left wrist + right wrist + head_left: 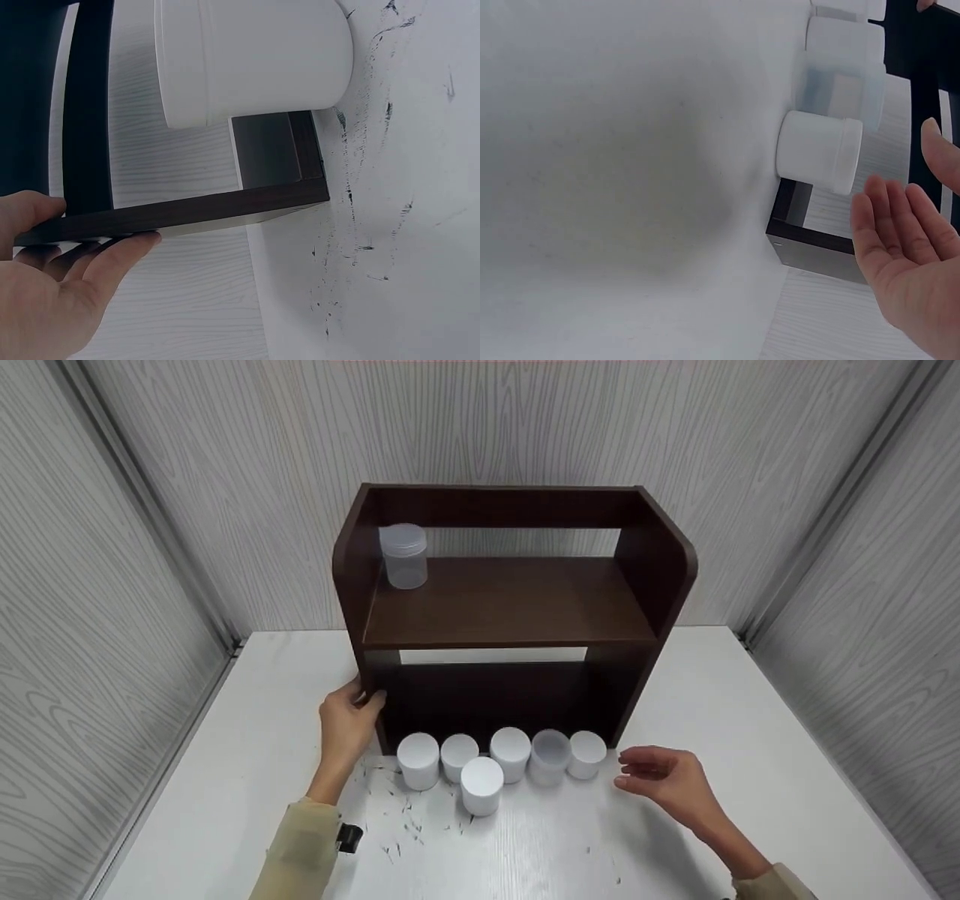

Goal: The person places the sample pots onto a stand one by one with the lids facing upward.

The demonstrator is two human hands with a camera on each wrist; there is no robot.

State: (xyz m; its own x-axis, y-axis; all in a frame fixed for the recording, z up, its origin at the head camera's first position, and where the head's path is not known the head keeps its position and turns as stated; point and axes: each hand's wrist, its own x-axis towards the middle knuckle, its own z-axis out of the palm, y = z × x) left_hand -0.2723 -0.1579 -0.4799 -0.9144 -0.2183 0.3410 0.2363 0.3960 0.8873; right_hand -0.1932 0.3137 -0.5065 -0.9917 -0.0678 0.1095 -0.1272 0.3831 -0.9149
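Observation:
My left hand (349, 727) grips the left side panel of a dark brown two-tier shelf (510, 600). In the left wrist view the thumb lies on one face of the panel and the fingers (120, 266) on the other. To the right of the shelf, my right hand (667, 784) holds nothing, its fingers loosely bent and apart from the thumb. It is nearest to a small white jar (586, 754) at the right end of a row before the shelf. Beside that jar stands a translucent jar (550, 757). Another white jar (481, 786) stands forward of the row.
A translucent lidded jar (406, 559) stands at the left of the upper tier. More white jars (418, 761) line the shelf's front foot. The white table (525, 855) has dark scuff marks. Wood-grain panels (510, 427) enclose the back and sides.

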